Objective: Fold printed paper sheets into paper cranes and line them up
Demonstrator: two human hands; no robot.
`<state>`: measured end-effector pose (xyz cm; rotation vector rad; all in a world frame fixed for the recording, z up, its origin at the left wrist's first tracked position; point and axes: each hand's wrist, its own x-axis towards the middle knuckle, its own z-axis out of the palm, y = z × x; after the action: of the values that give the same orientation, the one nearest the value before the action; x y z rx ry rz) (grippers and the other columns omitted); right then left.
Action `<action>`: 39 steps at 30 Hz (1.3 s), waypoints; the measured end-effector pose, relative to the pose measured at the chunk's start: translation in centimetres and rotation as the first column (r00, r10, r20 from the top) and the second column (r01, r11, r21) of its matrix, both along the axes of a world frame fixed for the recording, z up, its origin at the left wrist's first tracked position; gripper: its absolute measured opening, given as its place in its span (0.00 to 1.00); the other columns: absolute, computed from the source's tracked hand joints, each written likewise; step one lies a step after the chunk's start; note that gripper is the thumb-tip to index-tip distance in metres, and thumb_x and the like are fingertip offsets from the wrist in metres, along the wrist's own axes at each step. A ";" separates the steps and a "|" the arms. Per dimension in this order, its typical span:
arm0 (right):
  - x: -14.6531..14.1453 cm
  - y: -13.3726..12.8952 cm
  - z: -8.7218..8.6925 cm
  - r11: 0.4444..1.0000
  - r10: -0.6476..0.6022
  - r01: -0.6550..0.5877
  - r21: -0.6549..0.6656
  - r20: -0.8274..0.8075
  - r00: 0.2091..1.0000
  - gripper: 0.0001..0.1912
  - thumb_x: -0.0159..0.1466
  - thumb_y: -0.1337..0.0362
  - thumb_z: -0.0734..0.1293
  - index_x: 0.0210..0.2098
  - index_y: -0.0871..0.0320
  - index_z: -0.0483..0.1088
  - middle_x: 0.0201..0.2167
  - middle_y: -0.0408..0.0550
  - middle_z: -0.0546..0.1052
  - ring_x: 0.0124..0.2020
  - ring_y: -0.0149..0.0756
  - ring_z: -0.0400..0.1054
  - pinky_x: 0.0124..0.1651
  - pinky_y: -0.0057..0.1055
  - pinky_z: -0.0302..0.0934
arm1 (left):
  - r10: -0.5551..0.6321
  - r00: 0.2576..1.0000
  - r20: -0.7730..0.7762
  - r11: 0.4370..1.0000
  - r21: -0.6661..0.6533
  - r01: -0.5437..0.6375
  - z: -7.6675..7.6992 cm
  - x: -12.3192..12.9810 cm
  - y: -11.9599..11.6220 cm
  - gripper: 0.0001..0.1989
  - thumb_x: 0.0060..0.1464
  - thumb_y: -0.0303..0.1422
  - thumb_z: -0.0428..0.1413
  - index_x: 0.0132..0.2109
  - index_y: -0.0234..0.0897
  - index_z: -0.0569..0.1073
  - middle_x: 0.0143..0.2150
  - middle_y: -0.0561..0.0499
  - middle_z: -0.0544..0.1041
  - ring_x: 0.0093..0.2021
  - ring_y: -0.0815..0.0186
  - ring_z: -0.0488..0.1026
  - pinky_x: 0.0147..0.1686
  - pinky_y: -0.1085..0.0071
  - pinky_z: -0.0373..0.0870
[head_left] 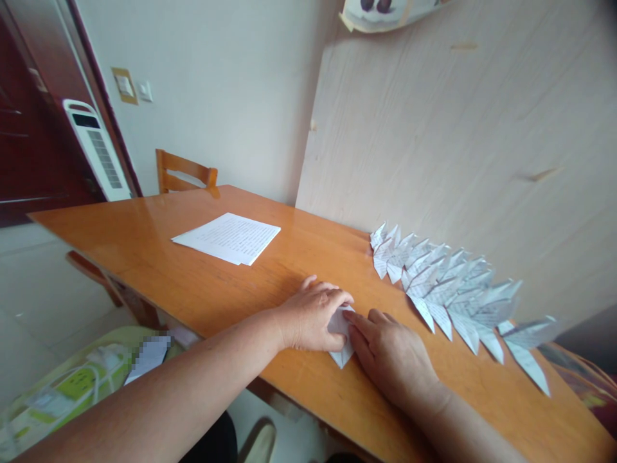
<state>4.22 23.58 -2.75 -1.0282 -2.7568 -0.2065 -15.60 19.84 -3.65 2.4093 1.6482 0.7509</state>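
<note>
A small folded piece of paper [341, 357] lies on the wooden table, with both hands on it. My left hand [311, 316] covers its left and upper part, thumb and fingers bent round the paper. From the right, my right hand [390, 350] presses its index finger and thumb on the paper's right edge, the other fingers curled in. Much of the paper is hidden under the fingers. Right of my hands stand several folded paper pieces [448, 283] with printed text, nested in rows, their pointed tips upward. One more folded piece [527, 360] sits at the near end.
A stack of printed sheets [229, 238] lies on the table [318, 238] farther left. Behind the table are a wooden chair [186, 170] and a wood-grain panel [434, 141]. Below the left edge, a green-white stool or seat [116, 337] holds a power strip and cables.
</note>
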 end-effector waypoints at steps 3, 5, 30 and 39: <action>0.1 0.5 0.0 0.999 -0.002 -0.001 -0.038 -0.066 0.998 0.16 0.71 0.59 0.57 0.50 0.49 0.74 0.32 0.46 0.75 0.34 0.40 0.71 0.32 0.33 0.53 | 0.003 0.999 -0.041 1.000 0.004 -0.003 0.2 0.0 -0.1 0.26 0.48 0.40 0.61 0.54 0.43 0.69 0.52 0.48 0.75 0.58 0.51 0.67 0.64 0.46 0.45; 0.4 1.1 0.1 0.998 -0.031 0.023 -0.059 -0.139 0.990 0.16 0.71 0.60 0.57 0.48 0.50 0.75 0.33 0.46 0.76 0.35 0.39 0.72 0.34 0.32 0.56 | 0.012 0.998 -0.069 1.000 0.002 -0.012 0.3 0.0 -0.2 0.24 0.49 0.41 0.61 0.53 0.43 0.70 0.51 0.48 0.76 0.57 0.51 0.68 0.62 0.48 0.49; 1.5 0.8 1.4 0.947 0.189 -0.248 -0.205 -0.272 0.944 0.14 0.65 0.71 0.62 0.43 0.53 0.77 0.36 0.46 0.79 0.42 0.40 0.69 0.45 0.33 0.62 | 0.229 0.897 0.378 0.961 -0.232 -0.148 1.2 -1.0 -1.8 0.14 0.55 0.26 0.51 0.46 0.38 0.75 0.37 0.52 0.78 0.36 0.66 0.74 0.36 0.71 0.70; 1.7 0.8 1.3 0.941 0.222 -0.279 -0.192 -0.273 0.936 0.15 0.65 0.72 0.61 0.44 0.53 0.78 0.38 0.47 0.80 0.42 0.40 0.70 0.46 0.33 0.62 | 0.085 0.965 0.248 0.981 -0.189 -0.038 1.9 -3.2 -5.7 0.21 0.49 0.23 0.55 0.51 0.43 0.74 0.53 0.51 0.76 0.54 0.61 0.71 0.57 0.63 0.65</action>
<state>5.90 24.39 -1.42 -0.6769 -2.6857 0.2653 -18.83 14.18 -1.76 2.0489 1.6176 0.8392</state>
